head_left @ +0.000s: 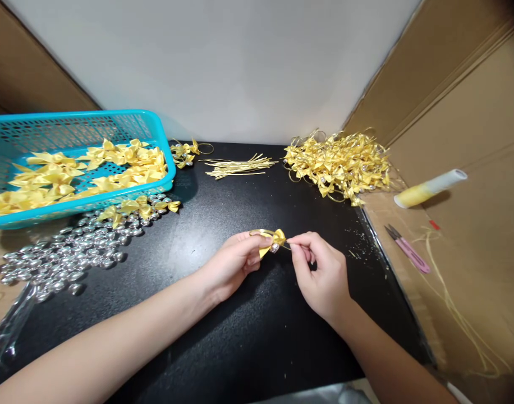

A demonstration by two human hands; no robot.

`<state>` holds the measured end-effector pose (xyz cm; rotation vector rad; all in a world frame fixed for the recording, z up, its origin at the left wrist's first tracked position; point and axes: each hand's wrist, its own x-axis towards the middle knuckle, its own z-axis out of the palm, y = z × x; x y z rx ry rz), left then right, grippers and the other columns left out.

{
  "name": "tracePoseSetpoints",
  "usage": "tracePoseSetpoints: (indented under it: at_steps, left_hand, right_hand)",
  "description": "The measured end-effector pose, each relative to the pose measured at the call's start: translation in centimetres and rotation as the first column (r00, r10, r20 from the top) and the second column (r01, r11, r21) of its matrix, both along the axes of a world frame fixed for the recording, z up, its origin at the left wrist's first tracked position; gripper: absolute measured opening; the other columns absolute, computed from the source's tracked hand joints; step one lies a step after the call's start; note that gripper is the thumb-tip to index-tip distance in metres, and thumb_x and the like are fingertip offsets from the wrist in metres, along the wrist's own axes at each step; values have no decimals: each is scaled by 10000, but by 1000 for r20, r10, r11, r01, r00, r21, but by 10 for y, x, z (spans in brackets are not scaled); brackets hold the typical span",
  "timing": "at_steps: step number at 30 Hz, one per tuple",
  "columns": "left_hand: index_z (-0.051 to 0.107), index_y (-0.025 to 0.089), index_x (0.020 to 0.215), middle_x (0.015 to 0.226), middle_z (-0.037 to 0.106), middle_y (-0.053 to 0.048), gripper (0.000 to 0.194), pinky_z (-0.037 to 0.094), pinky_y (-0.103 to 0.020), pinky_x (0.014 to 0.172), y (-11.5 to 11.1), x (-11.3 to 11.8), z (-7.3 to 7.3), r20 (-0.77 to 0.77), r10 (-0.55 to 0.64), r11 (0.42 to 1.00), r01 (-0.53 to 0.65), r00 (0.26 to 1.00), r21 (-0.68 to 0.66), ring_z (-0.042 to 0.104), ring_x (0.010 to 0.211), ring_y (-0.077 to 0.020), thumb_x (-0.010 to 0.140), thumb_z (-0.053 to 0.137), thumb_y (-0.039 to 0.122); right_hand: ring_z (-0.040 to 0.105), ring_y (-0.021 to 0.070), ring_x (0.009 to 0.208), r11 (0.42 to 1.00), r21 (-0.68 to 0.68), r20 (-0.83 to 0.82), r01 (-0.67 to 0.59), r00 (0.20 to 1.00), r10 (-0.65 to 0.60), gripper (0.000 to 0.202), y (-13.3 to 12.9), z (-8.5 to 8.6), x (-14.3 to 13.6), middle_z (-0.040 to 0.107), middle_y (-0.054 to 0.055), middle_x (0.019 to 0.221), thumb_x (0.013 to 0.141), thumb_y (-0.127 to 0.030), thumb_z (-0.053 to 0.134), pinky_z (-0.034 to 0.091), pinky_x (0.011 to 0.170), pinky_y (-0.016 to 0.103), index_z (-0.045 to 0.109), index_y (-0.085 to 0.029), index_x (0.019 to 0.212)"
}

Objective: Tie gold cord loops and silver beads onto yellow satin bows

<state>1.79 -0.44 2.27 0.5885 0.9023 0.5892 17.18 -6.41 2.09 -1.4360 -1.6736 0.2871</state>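
Observation:
Above the middle of the black table, my left hand [240, 255] pinches a yellow ribbon bow [279, 237] between thumb and fingers. A silver bead [275, 247] sits at the front of the bow, and a gold cord [261, 231] loops behind it. Just to the right, my right hand [320, 269] is closed, its thumb and forefinger pinching the thin gold cord end that runs out from the bow. The curled fingers of my right hand are partly hidden from view.
A blue basket [166, 151] of yellow bows stands left, with silver beads [72, 255] before it. Gold cord pieces [240, 166] lie at the back. Finished-looking bows [339, 163] are heaped back right. Pink-handled snips [412, 255] and a yellow-white tube [429, 189] lie right.

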Motion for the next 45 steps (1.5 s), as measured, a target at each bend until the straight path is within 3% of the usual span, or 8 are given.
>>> tracePoseSetpoints:
  at_steps: [25, 40, 45]
  left_hand:
    - [535, 158, 576, 484, 359, 88, 250, 156, -207, 437, -1, 2, 1, -55, 48, 999, -47, 997, 16, 223, 458, -43, 571, 770, 243]
    - [521, 162, 577, 540, 397, 56, 280, 173, -198, 455, -1, 0, -3, -109, -24, 998, 30, 994, 53, 233, 494, -57, 609, 761, 304]
    - [519, 161, 568, 521, 349, 69, 295, 148, -204, 450, -1, 0, -4, -129, -44, 997, 52, 991, 61, 202, 491, -57, 610, 762, 323]
  right_hand:
    - [456, 83, 518, 998, 62, 17, -14, 1000, 13, 148, 1, 2, -2, 498, -37, 614, 876, -60, 504, 395, 514, 203, 601, -164, 836]
    - [484, 113, 566, 992, 98, 44, -85, 996, 81, 200, 3, 3, 0, 550, -3, 671, 888, -31, 468, 399, 525, 237, 590, -184, 845]
    - [506, 118, 589, 990, 109, 46, -94, 995, 90, 192, 3, 1, -1, 569, 12, 684, 885, -17, 478, 405, 543, 239, 591, -168, 848]
